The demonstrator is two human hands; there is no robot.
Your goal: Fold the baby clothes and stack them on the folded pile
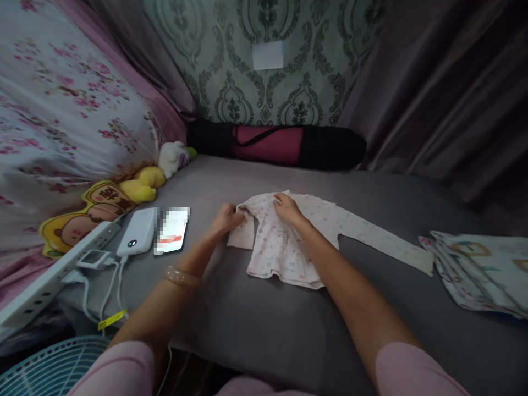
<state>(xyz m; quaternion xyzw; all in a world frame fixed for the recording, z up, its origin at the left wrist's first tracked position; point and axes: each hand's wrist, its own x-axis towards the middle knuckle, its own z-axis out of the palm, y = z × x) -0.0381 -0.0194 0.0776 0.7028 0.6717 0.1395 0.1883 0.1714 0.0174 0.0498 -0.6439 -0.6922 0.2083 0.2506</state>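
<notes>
A small white long-sleeved shirt [284,247] with a pale speckled print lies on the grey bed sheet. Its sleeve on the right stretches out flat, while the one on the left is bent under and points toward me. My left hand [229,218] is closed on the shirt's left shoulder and sleeve. Near the collar, my right hand [286,209] pinches the fabric of the upper front. Part of the neckline is hidden behind my right hand.
Folded printed cloths [487,272] lie at the right. To the left are a phone [172,231], a white power bank [138,231], a power strip [61,269] with cables, and plush toys [144,184]. A long black-and-maroon bag [268,146] lies against the wall.
</notes>
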